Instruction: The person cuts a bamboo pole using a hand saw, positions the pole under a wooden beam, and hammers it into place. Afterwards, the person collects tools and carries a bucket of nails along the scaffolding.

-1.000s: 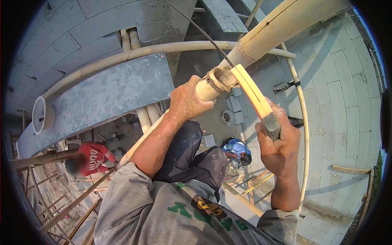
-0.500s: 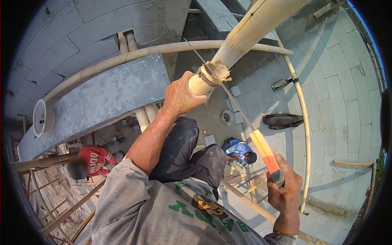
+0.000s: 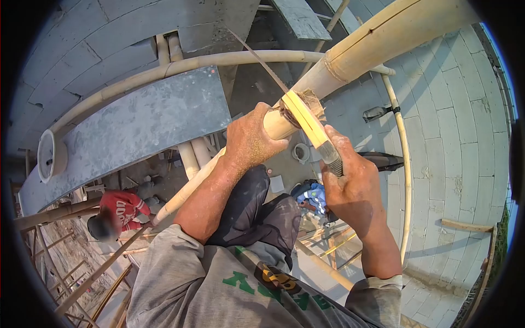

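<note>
Fingers of my left hand [image 3: 250, 135] are wrapped round a thick bamboo pole [image 3: 372, 46], just below a splintered, ragged notch in it. Pale dust coats the back of that hand. My right hand [image 3: 354, 183] is closed on the dark grip of a handsaw [image 3: 305, 117] with a yellow handle. The saw's thin blade lies across the pole at the notch and points to the upper left. Its yellow part sits right over the notch and hides some of it.
A grey board [image 3: 147, 109] carries a white bucket [image 3: 53, 157] at left. Bamboo rails [image 3: 402, 136] run around me. Far below are a person in red [image 3: 121, 210] and one in blue [image 3: 314, 197]. Grey block walls [image 3: 448, 164] rise at right; another bucket [image 3: 301, 153] stands on the floor.
My right hand has driven the saw up and to the left, bringing its handle close to the notch. The pole has shifted slightly rightward in view, while my left hand keeps its hold.
</note>
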`<state>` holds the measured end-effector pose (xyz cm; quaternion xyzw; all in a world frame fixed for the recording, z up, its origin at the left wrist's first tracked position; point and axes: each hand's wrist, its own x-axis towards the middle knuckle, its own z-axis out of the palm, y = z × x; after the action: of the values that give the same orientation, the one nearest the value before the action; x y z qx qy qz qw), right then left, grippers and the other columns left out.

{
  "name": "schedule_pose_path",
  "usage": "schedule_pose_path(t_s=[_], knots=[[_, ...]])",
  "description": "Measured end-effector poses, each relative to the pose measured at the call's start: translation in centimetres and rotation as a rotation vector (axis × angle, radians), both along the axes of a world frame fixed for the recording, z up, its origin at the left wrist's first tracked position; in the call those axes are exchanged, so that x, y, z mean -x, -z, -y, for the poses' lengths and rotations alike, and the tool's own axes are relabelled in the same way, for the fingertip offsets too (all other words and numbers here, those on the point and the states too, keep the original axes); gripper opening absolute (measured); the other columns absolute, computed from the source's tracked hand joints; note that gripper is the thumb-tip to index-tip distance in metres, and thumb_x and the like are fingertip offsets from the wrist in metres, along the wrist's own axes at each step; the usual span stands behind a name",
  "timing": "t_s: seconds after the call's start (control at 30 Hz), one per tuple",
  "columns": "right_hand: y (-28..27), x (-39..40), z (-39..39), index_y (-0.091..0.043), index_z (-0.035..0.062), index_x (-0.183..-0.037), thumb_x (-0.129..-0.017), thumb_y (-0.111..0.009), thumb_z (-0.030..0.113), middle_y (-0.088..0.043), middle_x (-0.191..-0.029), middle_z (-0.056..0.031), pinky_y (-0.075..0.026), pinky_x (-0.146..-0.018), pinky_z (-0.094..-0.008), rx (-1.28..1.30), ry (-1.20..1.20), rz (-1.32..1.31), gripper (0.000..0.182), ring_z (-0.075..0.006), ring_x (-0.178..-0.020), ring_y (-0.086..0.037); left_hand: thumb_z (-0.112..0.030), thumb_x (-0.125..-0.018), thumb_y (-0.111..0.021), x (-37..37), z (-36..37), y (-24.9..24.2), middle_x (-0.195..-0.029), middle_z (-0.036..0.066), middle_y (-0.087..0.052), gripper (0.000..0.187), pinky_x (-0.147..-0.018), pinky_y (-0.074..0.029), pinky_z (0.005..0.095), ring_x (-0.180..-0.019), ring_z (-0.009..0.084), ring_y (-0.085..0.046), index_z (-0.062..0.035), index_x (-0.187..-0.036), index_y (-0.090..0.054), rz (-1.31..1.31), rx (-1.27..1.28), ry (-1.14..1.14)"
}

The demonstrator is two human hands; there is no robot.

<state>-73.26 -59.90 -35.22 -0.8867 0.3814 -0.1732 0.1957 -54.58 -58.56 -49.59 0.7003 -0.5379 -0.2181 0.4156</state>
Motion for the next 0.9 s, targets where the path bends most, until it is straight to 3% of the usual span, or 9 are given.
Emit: schedule_pose_path(t_s=[0.07,0.17,0.27,0.47,0.57,0.9], knots=[[-1.5,-0.6,0.8,-0.054,0.0016,-0.131,-0.078,-0.065,-0.001,-0.068,-0.093,-0.0246,-0.055,-0.070,-0.0411,-0.197,0.050,0.032,0.053,-0.0370,-0.078,-0.071,-0.035,-0.060,-0.083,0.1,0.1,-0.1,-0.089,0.019,-0.071,0.064,-0.075,-0.054,0.0448,-0.084,0.0360,-0.071,-0.0072,-0.111,-0.056,0.000,-0.018,-0.021],[-3.0,-1.3,1.6,-0.056,-0.0011,-0.129,-0.083,-0.066,-0.001,-0.068,-0.107,-0.0259,-0.056,-0.078,-0.0353,-0.211,0.117,0.069,0.047,-0.0318,-0.090,-0.073,-0.033,-0.060,-0.083,0.3,0.3,0.0,-0.089,0.019,-0.071,0.063,-0.075,-0.054,0.0454,-0.084,0.0360,-0.071,-0.0082,-0.111,-0.056,0.003,0.002,-0.024],[-2.0,1.2,-1.0,-0.057,-0.0020,-0.129,-0.081,-0.065,-0.006,-0.067,-0.116,-0.0260,-0.056,-0.082,-0.0365,0.000,0.053,0.132,0.049,-0.0351,-0.099,-0.072,-0.035,-0.060,-0.083,0.0,0.1,0.2,-0.089,0.019,-0.071,0.063,-0.076,-0.054,0.0452,-0.084,0.0358,-0.071,-0.0081,-0.111,-0.057,-0.006,-0.041,-0.015],[-1.6,8.3,-6.5,-0.055,-0.0043,-0.132,-0.077,-0.068,-0.004,-0.069,-0.113,-0.0248,-0.057,-0.081,-0.0380,0.028,0.112,-0.073,0.057,-0.0367,-0.095,-0.072,-0.039,-0.061,-0.082,-0.1,0.3,-0.7,-0.090,0.018,-0.072,0.063,-0.076,-0.054,0.0451,-0.085,0.0358,-0.071,-0.0083,-0.111,-0.057,-0.025,-0.094,-0.008],[-3.2,9.6,-8.4,-0.057,-0.0045,-0.129,-0.089,-0.064,0.008,-0.067,-0.117,-0.0275,-0.056,-0.083,-0.0396,-0.022,0.150,-0.137,0.042,-0.0395,-0.101,-0.071,-0.038,-0.060,-0.081,-0.2,0.4,-0.8,-0.092,0.019,-0.072,0.064,-0.077,-0.054,0.0453,-0.087,0.0363,-0.071,-0.0081,-0.112,-0.057,0.013,-0.110,-0.004],[-6.7,10.9,-10.8,-0.060,-0.0050,-0.125,-0.082,-0.064,0.000,-0.069,-0.110,-0.0274,-0.056,-0.083,-0.0419,-0.074,0.229,-0.185,0.043,-0.0398,-0.100,-0.071,-0.037,-0.060,-0.082,-0.2,0.2,-1.5,-0.091,0.020,-0.072,0.063,-0.079,-0.054,0.0465,-0.087,0.0376,-0.071,-0.0071,-0.111,-0.058,0.007,-0.132,-0.010]])
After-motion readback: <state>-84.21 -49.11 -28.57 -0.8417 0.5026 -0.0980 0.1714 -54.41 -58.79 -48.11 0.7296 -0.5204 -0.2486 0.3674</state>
